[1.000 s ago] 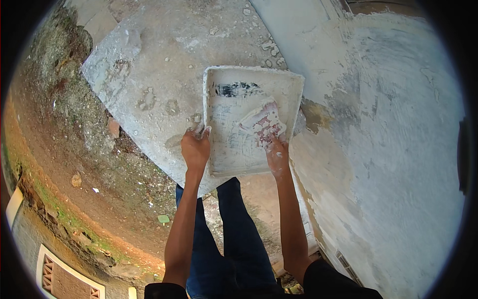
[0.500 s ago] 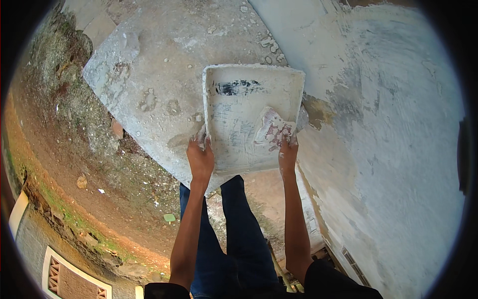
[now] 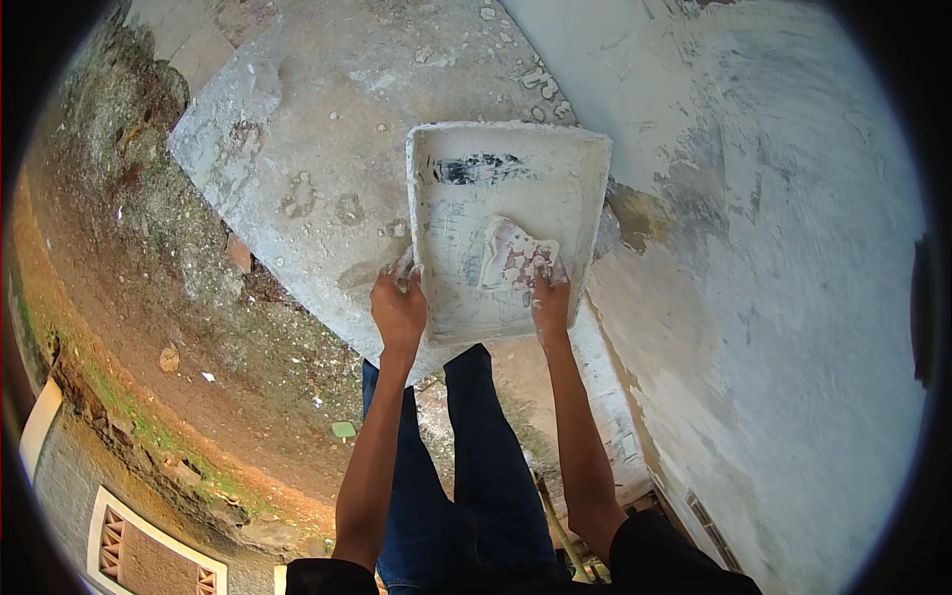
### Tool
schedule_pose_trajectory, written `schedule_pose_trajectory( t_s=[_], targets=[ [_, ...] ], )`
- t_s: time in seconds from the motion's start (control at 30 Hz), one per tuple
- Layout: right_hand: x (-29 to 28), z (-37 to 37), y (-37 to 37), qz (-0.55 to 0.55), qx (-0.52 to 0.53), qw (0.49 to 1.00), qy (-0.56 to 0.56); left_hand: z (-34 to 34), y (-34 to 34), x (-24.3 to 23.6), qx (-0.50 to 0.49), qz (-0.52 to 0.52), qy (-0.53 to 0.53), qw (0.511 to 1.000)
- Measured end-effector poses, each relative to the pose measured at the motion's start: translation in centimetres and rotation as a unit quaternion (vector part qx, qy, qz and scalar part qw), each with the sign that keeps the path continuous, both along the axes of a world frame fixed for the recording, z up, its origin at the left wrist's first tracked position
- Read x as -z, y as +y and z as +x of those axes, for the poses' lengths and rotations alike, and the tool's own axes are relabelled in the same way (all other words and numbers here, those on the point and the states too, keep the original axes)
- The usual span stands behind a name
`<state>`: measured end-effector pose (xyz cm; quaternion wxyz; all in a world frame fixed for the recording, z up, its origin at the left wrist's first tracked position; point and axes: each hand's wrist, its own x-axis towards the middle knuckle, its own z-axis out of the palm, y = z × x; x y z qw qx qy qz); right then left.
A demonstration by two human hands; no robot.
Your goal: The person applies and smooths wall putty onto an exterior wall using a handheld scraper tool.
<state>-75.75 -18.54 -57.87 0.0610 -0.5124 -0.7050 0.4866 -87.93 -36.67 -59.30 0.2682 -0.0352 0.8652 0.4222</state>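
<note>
My left hand (image 3: 399, 307) grips the left rim of a square, plaster-smeared white tray (image 3: 466, 193), its fingertips coated in white. Inside the tray's lower right, my right hand (image 3: 550, 297) grips a flat spreading tool (image 3: 511, 248) caked with white paste, reddish patches showing on it. The tray's floor carries white smears and a dark streak near the far end. My fingertips on the tool are partly hidden by paste and by the tool itself.
A rough grey board (image 3: 297, 149) lies under and beyond the tray. A patchy plastered wall (image 3: 764, 297) rises on the right. To the left lies rubble-strewn ground (image 3: 149, 297), with a low wall (image 3: 64, 486) at lower left. My legs show below the tray.
The tool in my right hand moved down and right, then back left within the tray. My left hand shifted slightly, still on the tray's left rim.
</note>
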Motion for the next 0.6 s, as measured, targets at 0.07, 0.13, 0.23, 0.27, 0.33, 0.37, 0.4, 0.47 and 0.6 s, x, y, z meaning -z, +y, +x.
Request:
schedule_pose_trajectory(
  t_s=[0.07,0.13,0.23,0.27,0.33,0.37,0.4,0.47,0.6],
  targets=[
    [0.1,0.5,-0.1,-0.035,0.032,0.999,0.026,0.1,0.0,0.1,-0.005,0.003,0.003,1.0],
    [0.5,0.8,0.0,-0.068,0.065,0.994,0.052,0.3,0.1,0.5,-0.005,0.011,0.025,1.0],
    [0.6,1.8,0.6,-0.026,0.043,0.999,-0.022,0.0,0.4,-0.1,0.005,-0.019,-0.021,1.0],
    [0.0,1.9,0.4,-0.084,0.104,0.99,0.054,-0.1,0.2,0.1,0.007,-0.018,-0.02,1.0],
    [-0.3,2.9,0.7,-0.164,0.194,0.951,0.179,0.0,0.0,0.6,0.016,-0.014,0.006,1.0],
    [-1.0,3.4,1.4,-0.16,0.197,0.951,0.178,0.1,0.0,0.7,0.019,-0.01,0.004,1.0],
    [-2.1,3.3,1.9,-0.074,0.189,0.971,0.123,0.1,-0.1,0.7,0.016,-0.007,0.002,1.0],
    [-4.4,2.6,2.5,0.014,0.18,0.981,0.065,0.1,-0.4,0.8,0.013,-0.003,-0.001,1.0],
    [-4.3,3.4,5.7,0.366,-0.098,0.913,-0.149,0.0,0.3,0.4,-0.01,0.017,-0.029,0.999]
  ],
)
